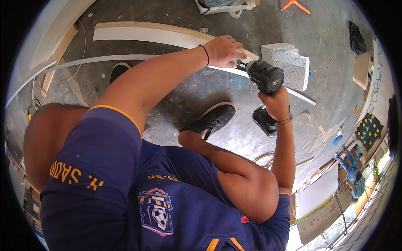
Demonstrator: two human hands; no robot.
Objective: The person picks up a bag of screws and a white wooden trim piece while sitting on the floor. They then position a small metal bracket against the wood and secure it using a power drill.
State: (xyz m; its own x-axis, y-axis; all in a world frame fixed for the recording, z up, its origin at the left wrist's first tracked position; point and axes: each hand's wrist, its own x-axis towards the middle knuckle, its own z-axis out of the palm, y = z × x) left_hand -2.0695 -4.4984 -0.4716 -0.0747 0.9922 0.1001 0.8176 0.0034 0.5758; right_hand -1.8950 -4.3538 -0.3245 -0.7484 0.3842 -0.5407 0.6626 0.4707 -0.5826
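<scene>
My right hand (276, 104) is wrapped round the grip of a black cordless drill (266, 76), its battery low beneath the fist. The drill's nose points left, at the end of a long white board with a bare wood edge (150, 32). On that end my left hand (225, 50) is closed, its fingertips close to the chuck. Whether the bit touches the board is hidden by those fingers. Below the board, a thin white strip (302, 97) runs past the drill to the right.
Beyond the drill stands a white printed package (289, 67). An orange angled piece (295, 6) and a black bag (357, 38) lie farther off. My shoe (211, 119) is on the grey concrete floor (167, 121). Another person (355, 175) is at the far right.
</scene>
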